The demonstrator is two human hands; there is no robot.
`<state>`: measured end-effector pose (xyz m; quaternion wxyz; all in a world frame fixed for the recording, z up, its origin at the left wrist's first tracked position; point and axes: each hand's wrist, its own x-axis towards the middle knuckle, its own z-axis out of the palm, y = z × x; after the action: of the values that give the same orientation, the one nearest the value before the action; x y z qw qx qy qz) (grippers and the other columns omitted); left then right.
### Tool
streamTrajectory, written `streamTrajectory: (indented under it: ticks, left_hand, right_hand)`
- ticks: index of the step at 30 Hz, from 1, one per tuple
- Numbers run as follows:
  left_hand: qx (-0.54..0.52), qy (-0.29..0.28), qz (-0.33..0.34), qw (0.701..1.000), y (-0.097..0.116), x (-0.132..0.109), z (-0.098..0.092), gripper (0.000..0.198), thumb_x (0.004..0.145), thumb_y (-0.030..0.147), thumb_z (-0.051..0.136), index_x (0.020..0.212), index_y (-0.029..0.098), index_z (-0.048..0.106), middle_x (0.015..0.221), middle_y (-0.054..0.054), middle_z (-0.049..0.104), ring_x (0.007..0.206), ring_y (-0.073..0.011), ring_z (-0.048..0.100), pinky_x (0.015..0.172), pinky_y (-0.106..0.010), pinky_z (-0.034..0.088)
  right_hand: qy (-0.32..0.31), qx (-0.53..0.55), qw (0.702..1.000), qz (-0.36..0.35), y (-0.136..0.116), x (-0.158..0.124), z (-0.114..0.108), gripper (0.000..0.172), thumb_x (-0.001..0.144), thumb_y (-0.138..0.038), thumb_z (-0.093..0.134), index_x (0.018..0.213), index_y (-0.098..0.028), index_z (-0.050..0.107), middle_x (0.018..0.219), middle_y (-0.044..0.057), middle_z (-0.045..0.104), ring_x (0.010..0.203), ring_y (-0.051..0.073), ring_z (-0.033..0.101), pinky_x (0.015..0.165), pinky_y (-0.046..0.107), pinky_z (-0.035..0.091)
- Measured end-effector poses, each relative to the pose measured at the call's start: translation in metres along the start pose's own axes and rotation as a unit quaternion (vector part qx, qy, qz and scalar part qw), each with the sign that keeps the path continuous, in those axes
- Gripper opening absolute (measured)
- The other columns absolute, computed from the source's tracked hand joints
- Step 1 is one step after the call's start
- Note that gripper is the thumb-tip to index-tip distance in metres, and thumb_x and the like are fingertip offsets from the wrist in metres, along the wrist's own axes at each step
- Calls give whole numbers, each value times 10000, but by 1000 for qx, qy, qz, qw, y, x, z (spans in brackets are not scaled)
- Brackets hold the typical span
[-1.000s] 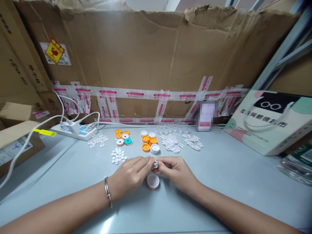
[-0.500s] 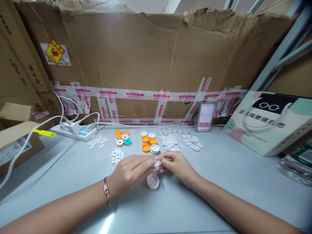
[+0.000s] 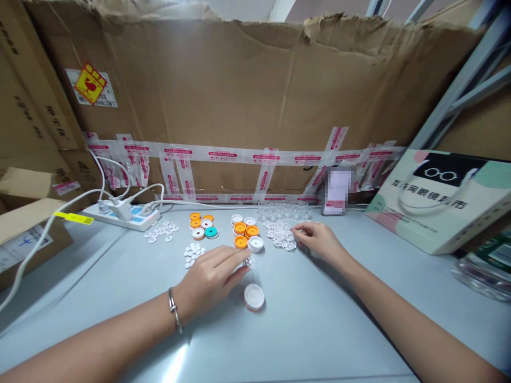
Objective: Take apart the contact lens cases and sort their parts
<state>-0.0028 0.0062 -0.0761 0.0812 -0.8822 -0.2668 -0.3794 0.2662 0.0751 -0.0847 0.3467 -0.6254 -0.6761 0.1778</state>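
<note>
My left hand (image 3: 213,274) is closed, its fingertips pinching a small white openwork piece (image 3: 248,261) above the table. Just below and to the right of those fingers stands a round whitish cap (image 3: 254,297). My right hand (image 3: 321,242) reaches to the right edge of a pile of white openwork pieces (image 3: 281,235). Its thumb and fingers are drawn together there; whatever lies between them is hidden. Beyond the left fingertips are orange and white round caps (image 3: 251,231). White discs (image 3: 194,255) lie close behind my left hand.
Farther left are more coloured caps (image 3: 206,224), scattered white pieces (image 3: 162,230) and a power strip (image 3: 123,213) with cables. Clear plastic parts (image 3: 283,211) and a phone (image 3: 338,191) stand at the back. A printed box (image 3: 435,202) is at right, before a large cardboard box (image 3: 223,96).
My right hand has left my left hand and moved right and back to the white pieces, covering the right-hand group. My left hand stays nearly in place with its openwork piece.
</note>
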Motion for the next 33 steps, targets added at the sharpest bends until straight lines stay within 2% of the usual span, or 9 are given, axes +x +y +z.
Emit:
streamTrajectory:
  ticks: [4,9,12,16,20,22,28,31,33]
  left_hand:
    - [0,1,-9,1000,1,-1,1,195,859,189,521,1048,152,550,849,-54,660,734,-151,596,649,-276,508]
    - [2,1,6,1000,7,-1,2,157,885,219,477,990,143,566,731,-40,625,652,-139,567,594,-255,490]
    - [-12,-10,17,1000,10,-2,4,166,897,205,453,1013,140,552,690,-32,608,624,-136,565,556,-241,484]
    - [-16,-28,-3,999,9,-2,6,344,886,265,484,1205,142,439,963,-94,647,863,-176,610,716,-294,523]
    - [1,-60,-46,997,6,-2,2,458,854,351,525,1250,157,400,1123,-119,609,986,-220,592,795,-367,520]
    - [-2,-68,-50,996,5,-2,0,433,856,355,516,1230,159,418,1106,-116,620,964,-225,604,774,-380,529]
    - [-1,-106,-73,992,5,-5,-3,405,852,340,518,1204,152,449,1135,-119,604,981,-241,590,789,-412,519]
    - [-9,-136,-93,986,6,-4,-5,364,861,339,499,1177,159,477,1131,-115,604,983,-238,584,792,-401,509]
    - [-26,-164,-102,981,7,-2,-7,390,832,391,532,1141,155,502,1092,-115,615,955,-240,588,770,-387,506]
  right_hand:
    - [28,76,996,-28,-22,-15,2,308,737,-409,521,769,-136,660,535,2,560,529,143,514,530,259,383]
    - [-164,257,947,-105,-69,-56,20,248,741,-375,587,892,-184,632,822,36,666,765,165,611,712,284,470]
    - [-211,300,922,-124,-82,-69,32,177,760,-319,588,888,-199,613,843,28,669,787,152,617,748,290,479]
    - [-146,284,943,-94,-67,-54,24,183,746,-348,590,838,-190,603,768,24,655,717,155,608,693,294,477]
    - [48,152,986,-57,-28,-19,-16,225,719,-404,584,769,-184,598,738,34,635,684,171,574,641,294,437]
    - [97,64,993,-22,-6,-4,-35,207,702,-390,575,717,-184,599,677,31,626,634,176,556,602,295,412]
    - [62,-43,997,19,40,18,-47,134,658,-304,576,630,-180,621,603,41,635,585,202,561,563,310,391]
    - [29,-58,997,32,43,19,-46,142,653,-305,590,627,-179,652,604,56,653,595,223,582,573,326,400]
    - [66,-57,996,27,34,16,-47,167,661,-330,598,657,-176,662,674,78,671,660,243,597,622,347,410]
